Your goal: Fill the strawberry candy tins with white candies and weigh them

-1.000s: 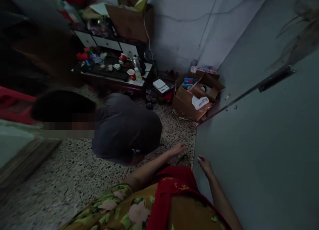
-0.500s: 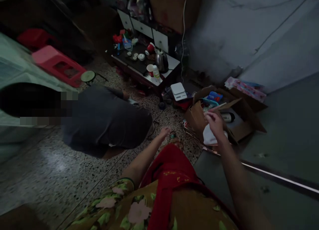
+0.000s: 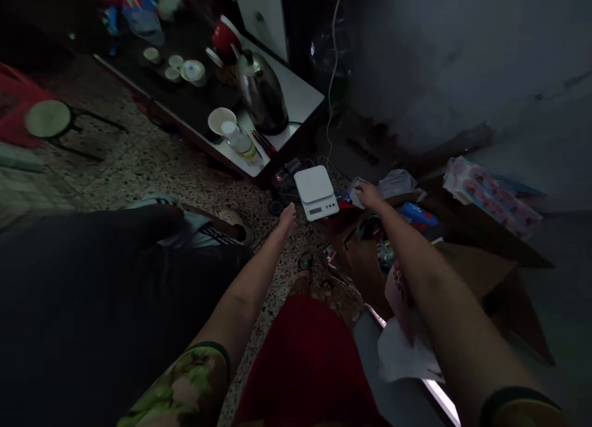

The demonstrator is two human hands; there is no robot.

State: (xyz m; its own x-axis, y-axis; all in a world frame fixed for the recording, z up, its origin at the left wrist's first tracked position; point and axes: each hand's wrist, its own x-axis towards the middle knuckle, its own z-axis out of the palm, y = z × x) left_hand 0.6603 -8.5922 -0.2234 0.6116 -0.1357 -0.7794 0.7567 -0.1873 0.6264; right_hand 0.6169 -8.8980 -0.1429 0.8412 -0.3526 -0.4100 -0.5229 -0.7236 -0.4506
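A white kitchen scale (image 3: 316,190) with a small display stands ahead of me, near the low table's front corner. My left hand (image 3: 287,218) is just off its left side, fingers stretched forward and nothing visible in them. To the right of the scale is my right hand (image 3: 369,196), its fingers pointing left and apart. They overlap a small greyish flat thing (image 3: 356,191); whether they touch it I cannot tell. A red thing below the scale is partly hidden.
The low table (image 3: 303,100) carries a steel kettle (image 3: 261,91), a paper cup (image 3: 222,121), a bottle (image 3: 241,145) and small teacups. An open cardboard box (image 3: 476,260) with packages is at right. A person in dark clothes (image 3: 92,316) is close on my left; a stool (image 3: 49,119) stands beyond.
My view has moved forward, nearer the table and scale. My right hand has gone from over the cardboard box to the scale's right, and my left hand has reached forward to its left.
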